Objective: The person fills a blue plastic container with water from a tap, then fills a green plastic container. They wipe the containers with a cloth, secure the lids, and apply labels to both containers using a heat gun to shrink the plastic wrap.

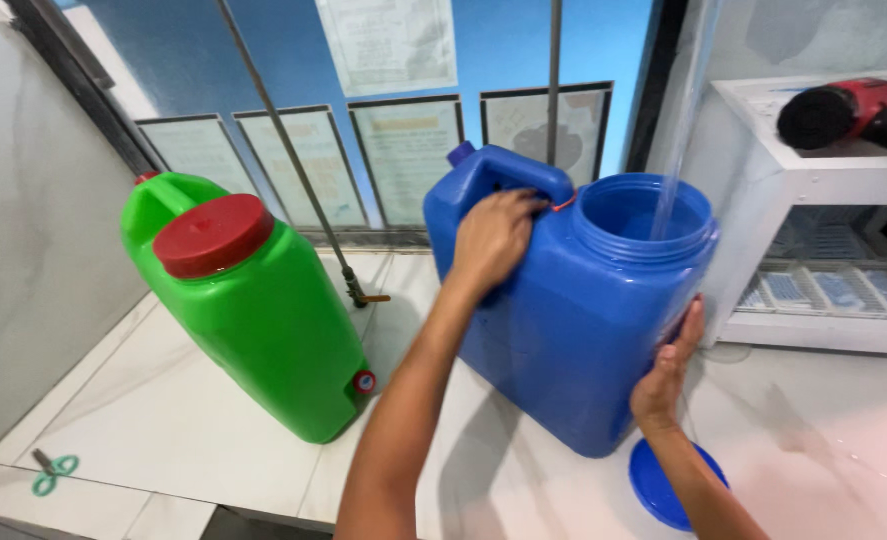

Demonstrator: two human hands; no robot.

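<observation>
Head view: you were at the filling step. Your left hand point(494, 240) gripped the blue jerrycan point(574, 330) by its handle; your right hand point(670, 372) pressed flat against its side, water streaming into the open mouth. Next called for steadying it on the worktop point(164, 420).

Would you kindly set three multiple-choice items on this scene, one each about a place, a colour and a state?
1. Where does the blue lid lie?
A. on the floor by the blue jerrycan
B. on the white shelf
C. on the green jerrycan

2. What colour is the green jerrycan's cap?
A. blue
B. red
C. white

3. The blue jerrycan's wide mouth is:
A. capped
B. taped
C. open

Key: A, it lies beside the can's base, under the right forearm; B, a red cap shows; C, water streams into the bare mouth while the left hand grips the handle and the right hand steadies the side.
</observation>
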